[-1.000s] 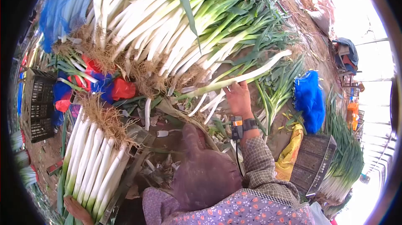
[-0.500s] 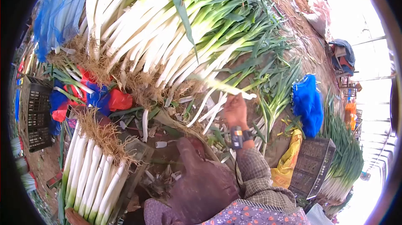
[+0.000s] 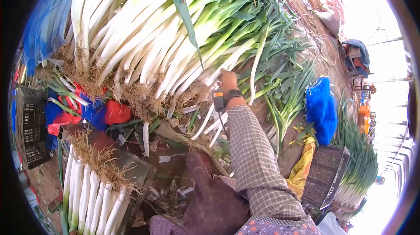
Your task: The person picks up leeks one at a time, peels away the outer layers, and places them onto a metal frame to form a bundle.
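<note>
Right hand [image 3: 227,80] at the leek pile [image 3: 148,38], left hand out of view.
Its fingers curl at a white stalk [image 3: 213,79]; I cannot tell whether they grip. A drooping leaf [image 3: 181,10] crosses the pile leftward of it; a loose leek [image 3: 256,66] lies just right. Farther right: blue netting [image 3: 321,108], dark crate [image 3: 323,176].

The right hand [image 3: 227,81] touches the leek pile [image 3: 153,38]. A rooted leek bundle [image 3: 89,195] lies lower left, near a dark crate [image 3: 33,125].
</note>
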Available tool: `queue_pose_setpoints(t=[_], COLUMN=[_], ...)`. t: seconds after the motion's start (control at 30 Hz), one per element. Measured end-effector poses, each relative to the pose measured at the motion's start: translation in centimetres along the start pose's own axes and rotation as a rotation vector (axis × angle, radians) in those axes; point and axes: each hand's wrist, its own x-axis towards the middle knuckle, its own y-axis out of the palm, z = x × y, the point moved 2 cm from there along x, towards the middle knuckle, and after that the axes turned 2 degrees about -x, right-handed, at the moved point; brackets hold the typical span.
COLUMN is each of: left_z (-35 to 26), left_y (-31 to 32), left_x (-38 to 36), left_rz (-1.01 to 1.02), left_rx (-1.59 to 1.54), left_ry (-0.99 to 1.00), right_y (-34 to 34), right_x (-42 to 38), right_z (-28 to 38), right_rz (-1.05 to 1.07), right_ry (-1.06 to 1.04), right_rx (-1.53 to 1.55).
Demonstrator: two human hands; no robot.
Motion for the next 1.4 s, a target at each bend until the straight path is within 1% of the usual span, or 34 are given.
queue_pose_setpoints(t=[0.03,0.13,0.23,0.27,0.33,0.37,0.43,0.47,0.5,0.53,0.57,0.6,0.63,0.67,0.7,0.73,0.77,0.8,0.83,0.87,0.9,0.97,1.03,1.1,1.17,1.23,1.3,1.33,1.37,1.4], left_z=[0.5,0.8,0.9,0.6,-0.8,-1.2,-2.1,-2.4,-4.0,-4.1,-6.1,-6.6,-6.8,-7.5,-7.7,-7.5,-7.6,-7.9,-7.5,-7.3,-7.4,-7.7,-7.6,-7.5,-7.8,-7.7,-7.9,-7.9,-7.7,-7.8], left_y=[0.2,0.4,0.9,0.8,-0.9,-1.1,-1.0,-1.2,-4.1,-2.9,-6.4,-7.5,-7.5,-9.1,-8.4,-7.8,-7.8,-8.9,-9.4,-9.2,-9.5,-11.6,-12.1,-12.6,-13.0,-13.2,-12.9,-12.7,-12.6,-12.5], left_x=[0.1,0.3,0.3,0.4,0.8,1.0,1.1,1.1,2.0,1.7,2.5,2.1,2.1,2.0,2.2,2.3,2.3,2.0,1.8,1.8,1.5,0.5,0.0,-0.5,-0.8,-1.1,-1.4,-1.6,-1.6,-1.6], left_rz=[0.0,0.043,0.077,0.078,0.08,0.051,-0.008,-0.034,-0.033,-0.227,-0.396,-0.378,-0.435,-0.396,-0.547,-0.623,-0.658,-0.693,-0.588,-0.626,-0.663,-0.648,-0.691,-0.713,-0.748,-0.785,-0.788,-0.806,-0.826,-0.829], left_rx=[0.018,-0.083,-0.025,-0.039,-0.069,-0.062,-0.039,-0.023,-0.048,-0.179,-0.422,-0.371,-0.347,-0.379,-0.41,-0.423,-0.413,-0.445,-0.593,-0.617,-0.617,-0.63,-0.707,-0.749,-0.79,-0.814,-0.86,-0.866,-0.868,-0.87], left_ry=[0.016,-0.098,-0.055,-0.073,-0.111,-0.09,-0.053,-0.04,-0.123,-0.159,-0.269,-0.237,-0.205,-0.222,-0.224,-0.162,-0.162,-0.159,-0.132,-0.097,-0.125,-0.18,-0.169,-0.185,-0.193,-0.201,-0.209,-0.205,-0.201,-0.205], right_y=[1.3,2.1,0.5,-0.6,-2.1,-2.3,-3.4,-3.9,-3.9,-3.6,-3.2,-2.9,-2.5,-1.8,-1.1,-0.3,0.6,1.6,2.6,3.9,5.5,8.2,11.0,14.6,18.6,23.5,26.5,27.8,28.3,28.0], right_x=[-2.5,-6.8,-10.6,-12.6,-19.6,-24.2,-25.2,-24.7,-22.7,-23.4,-24.8,-25.6,-26.8,-29.3,-31.1,-34.1,-37.8,-41.2,-44.3,-46.9,-49.8,-56.2,-60.4,-62.6,-63.9,-63.2,-62.3,-61.5,-60.9,-60.5], right_z=[2.3,6.0,7.5,6.8,7.9,10.7,10.4,10.7,10.0,12.2,14.8,17.1,19.5,22.5,24.5,26.8,29.3,31.0,32.1,32.7,32.8,32.4,31.3,29.9,27.9,23.4,18.4,15.4,12.9,12.1], right_rz=[-0.051,-0.087,0.134,0.217,0.41,0.52,0.621,0.577,0.637,0.574,0.514,0.588,0.665,0.732,0.931,0.922,0.923,1.021,1.115,1.18,1.247,1.442,1.516,1.472,1.308,1.32,1.224,1.172,1.078,1.188], right_ry=[0.215,0.019,-0.111,-0.411,-0.37,-0.018,-0.001,-0.027,0.002,0.015,0.031,-0.051,-0.136,0.066,-0.161,-0.161,-0.142,-0.08,0.004,-0.089,-0.19,-0.399,-0.451,-0.599,-0.956,-1.137,-1.752,-1.888,-1.997,-1.903], right_rx=[0.248,0.18,0.397,0.25,0.341,0.578,0.837,0.835,1.04,1.087,1.131,1.122,1.112,1.421,1.309,1.337,1.36,1.4,1.435,1.331,1.232,1.031,0.744,0.412,-0.086,-0.284,-0.399,-0.788,-1.181,-1.069])
